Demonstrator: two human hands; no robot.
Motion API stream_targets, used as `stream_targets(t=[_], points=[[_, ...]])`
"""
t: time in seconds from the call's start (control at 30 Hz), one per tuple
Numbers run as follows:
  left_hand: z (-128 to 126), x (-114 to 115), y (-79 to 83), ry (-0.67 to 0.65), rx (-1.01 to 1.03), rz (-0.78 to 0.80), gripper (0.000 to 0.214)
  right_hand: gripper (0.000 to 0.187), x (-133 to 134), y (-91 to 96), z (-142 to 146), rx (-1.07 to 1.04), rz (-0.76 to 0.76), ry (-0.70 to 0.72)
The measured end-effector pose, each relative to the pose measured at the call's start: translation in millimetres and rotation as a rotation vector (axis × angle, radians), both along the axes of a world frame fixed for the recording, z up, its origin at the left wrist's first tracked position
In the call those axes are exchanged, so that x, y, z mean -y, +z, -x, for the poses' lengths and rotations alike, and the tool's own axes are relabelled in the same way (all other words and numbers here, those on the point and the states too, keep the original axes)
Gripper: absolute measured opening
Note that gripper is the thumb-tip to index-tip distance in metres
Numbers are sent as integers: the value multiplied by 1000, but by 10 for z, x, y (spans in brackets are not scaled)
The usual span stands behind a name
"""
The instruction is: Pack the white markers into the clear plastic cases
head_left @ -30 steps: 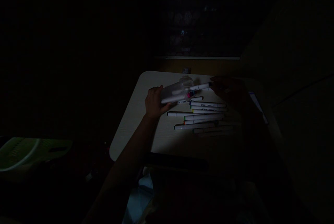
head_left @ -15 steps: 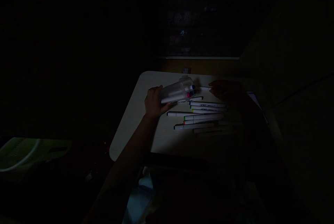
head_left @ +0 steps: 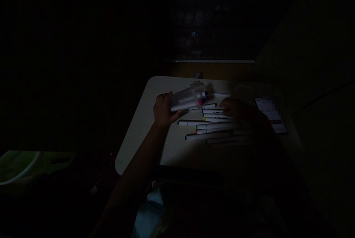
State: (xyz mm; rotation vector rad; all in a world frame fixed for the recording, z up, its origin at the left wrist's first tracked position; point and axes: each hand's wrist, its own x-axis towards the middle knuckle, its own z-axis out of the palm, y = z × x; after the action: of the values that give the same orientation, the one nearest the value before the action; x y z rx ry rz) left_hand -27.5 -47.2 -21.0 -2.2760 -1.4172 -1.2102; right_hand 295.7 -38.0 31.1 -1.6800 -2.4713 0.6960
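At the far left, in deep shadow, a light-green plastic basket with a white curved rim (head_left: 23, 173) is partly shown. Further right, a pale, wood-grained tabletop with rounded corners (head_left: 138, 119) is lit, and below its near edge a piece of pale blue cloth (head_left: 149, 208) is seen. Over the tabletop, a clear plastic box-shaped case (head_left: 181, 100) is grasped around its left end by the left hand (head_left: 162, 110), its grip closed with the thumb along the near side. The case is held on its side, and white markers are contained in it, with blue and pink ends (head_left: 201, 102) shown at its right end. Just beside and nearer than the case, a loose group of white markers with coloured ends (head_left: 215, 127) is spread roughly side by side on the tabletop; green, yellow and orange ends are made out. A single white marker (head_left: 222, 95) is laid beyond them. The right hand (head_left: 237, 109) is placed over the group's right part, fingers bent; whether anything is held in its grip cannot be told. At the right, a dark-edged phone with a lit screen (head_left: 270, 116) is laid.
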Motion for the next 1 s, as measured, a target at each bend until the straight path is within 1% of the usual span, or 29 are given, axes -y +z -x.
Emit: stream_targets(t=[0.1, 0.17, 0.4, 0.53, 0.6, 0.77, 0.87, 0.93, 1.0], points=[[0, -1, -3, -3, 7, -24, 83, 32, -18, -64, -17, -3, -6, 14], [-1, -4, -6, -3, 13, -27, 83, 29, -26, -73, -18, 0, -3, 21], [1, -5, -10, 4, 38, 27, 86, 18, -31, 6, 21, 50, 44, 17], [5, -2, -7, -18, 41, 43, 86, 12, -27, 23, 10, 66, 27, 0], [3, 1, -1, -21, 43, 49, 86, 13, -36, 13, -33, 89, 24, -14], [-6, 3, 11, -22, 49, 31, 87, 24, -96, -1, -189, 199, 77, -42], [-10, 5, 13, -19, 37, 22, 86, 26, -104, 2, -260, 239, 103, -56], [-11, 6, 10, -16, 36, 20, 86, 24, -72, -11, -304, 215, 84, -80], [-8, 3, 2, -16, 42, 10, 85, 21, -18, -41, -359, 158, 11, -113]])
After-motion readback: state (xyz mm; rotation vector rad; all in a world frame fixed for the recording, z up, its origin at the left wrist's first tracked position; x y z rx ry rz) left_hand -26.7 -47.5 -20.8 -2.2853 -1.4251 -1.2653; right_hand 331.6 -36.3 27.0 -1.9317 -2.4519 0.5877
